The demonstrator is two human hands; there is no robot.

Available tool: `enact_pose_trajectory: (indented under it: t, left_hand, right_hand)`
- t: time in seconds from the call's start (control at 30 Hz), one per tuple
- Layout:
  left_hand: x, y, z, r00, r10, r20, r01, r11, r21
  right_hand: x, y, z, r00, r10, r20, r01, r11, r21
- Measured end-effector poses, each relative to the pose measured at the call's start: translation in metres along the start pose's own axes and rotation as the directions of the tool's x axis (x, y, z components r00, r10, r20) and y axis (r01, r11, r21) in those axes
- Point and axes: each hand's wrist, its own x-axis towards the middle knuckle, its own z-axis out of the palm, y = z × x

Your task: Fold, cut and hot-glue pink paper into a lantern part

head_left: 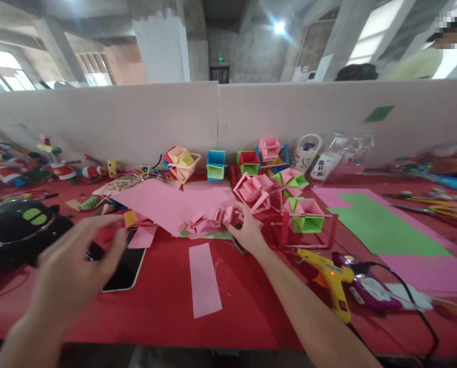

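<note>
My left hand (78,255), a little blurred, hovers over the left of the red table with thumb and fingers apart and nothing between them. Beneath it lies a dark smartphone (131,268), partly hidden by the hand. My right hand (247,232) reaches to the table's middle, thumb and forefinger closed around a folded pink paper piece (227,216). Other folded pink paper pieces (198,223) lie beside it to the left. Nearer me, a flat pink paper strip (205,281) rests on the table. Behind the folded pieces spreads a large pink paper sheet (155,202).
Folded paper wheels on frames (307,217) stand behind and right of my right hand. A yellow glue gun (334,281) with a lit light lies right of my forearm. Green sheets (389,225), bottles (328,158), a black helmet-shaped object (21,230) and a white partition (136,112) surround the area.
</note>
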Motion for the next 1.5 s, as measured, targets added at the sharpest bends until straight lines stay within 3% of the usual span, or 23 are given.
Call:
enact_pose_trajectory:
  t: [0.07, 0.1, 0.17, 0.23, 0.33, 0.4, 0.47, 0.53, 0.67, 0.8, 1.13, 1.37, 1.5]
  left_hand:
    - [0.004, 0.025, 0.036, 0.983, 0.146, 0.108, -0.129, 0.980, -0.149]
    - [0.008, 0.035, 0.055, 0.975, 0.140, 0.174, -0.094, 0.964, -0.247]
    - [0.019, 0.054, 0.092, 0.932, 0.096, 0.350, 0.071, 0.898, -0.435]
    - [0.025, 0.070, 0.125, 0.835, 0.051, 0.548, 0.279, 0.818, -0.502]
    - [0.024, 0.092, 0.160, 0.736, -0.016, 0.677, 0.485, 0.710, -0.510]
    - [0.018, 0.102, 0.172, 0.703, -0.040, 0.710, 0.610, 0.548, -0.573]
    - [0.013, 0.106, 0.178, 0.693, -0.010, 0.721, 0.669, 0.379, -0.639]
    - [0.008, 0.106, 0.180, 0.704, 0.018, 0.710, 0.678, 0.278, -0.680]
    - [0.003, 0.094, 0.182, 0.741, -0.063, 0.668, 0.662, 0.229, -0.713]
    - [0.000, 0.087, 0.185, 0.720, -0.107, 0.685, 0.693, 0.164, -0.703]
    - [0.003, 0.090, 0.181, 0.744, -0.178, 0.645, 0.667, 0.136, -0.732]
    - [0.008, 0.079, 0.182, 0.813, -0.280, 0.510, 0.564, 0.164, -0.809]
    - [0.007, 0.076, 0.181, 0.855, -0.240, 0.460, 0.505, 0.177, -0.845]
  right_hand:
    - [0.001, -0.005, -0.002, 0.999, 0.037, -0.039, -0.034, 0.997, 0.070]
    - [0.001, -0.008, -0.003, 0.996, 0.072, -0.057, -0.064, 0.990, 0.124]
    - [0.001, -0.013, -0.005, 0.983, 0.167, -0.074, -0.141, 0.950, 0.280]
    - [0.002, -0.017, -0.007, 0.958, 0.281, -0.065, -0.218, 0.854, 0.472]
    - [0.003, -0.025, -0.011, 0.911, 0.411, -0.026, -0.276, 0.655, 0.703]
    - [0.003, -0.031, -0.013, 0.900, 0.437, 0.005, -0.278, 0.563, 0.778]
    - [0.003, -0.038, -0.015, 0.900, 0.434, 0.033, -0.285, 0.530, 0.799]
    - [0.002, -0.042, -0.015, 0.903, 0.427, 0.049, -0.297, 0.536, 0.790]
    - [-0.002, -0.042, -0.012, 0.917, 0.391, 0.082, -0.312, 0.574, 0.757]
    - [-0.004, -0.039, -0.011, 0.919, 0.382, 0.099, -0.327, 0.597, 0.733]
    - [-0.002, -0.046, -0.018, 0.887, 0.448, 0.114, -0.357, 0.507, 0.785]
    - [-0.002, -0.046, -0.018, 0.866, 0.492, 0.091, -0.360, 0.486, 0.796]
    - [-0.003, -0.043, -0.016, 0.860, 0.493, 0.130, -0.390, 0.471, 0.791]
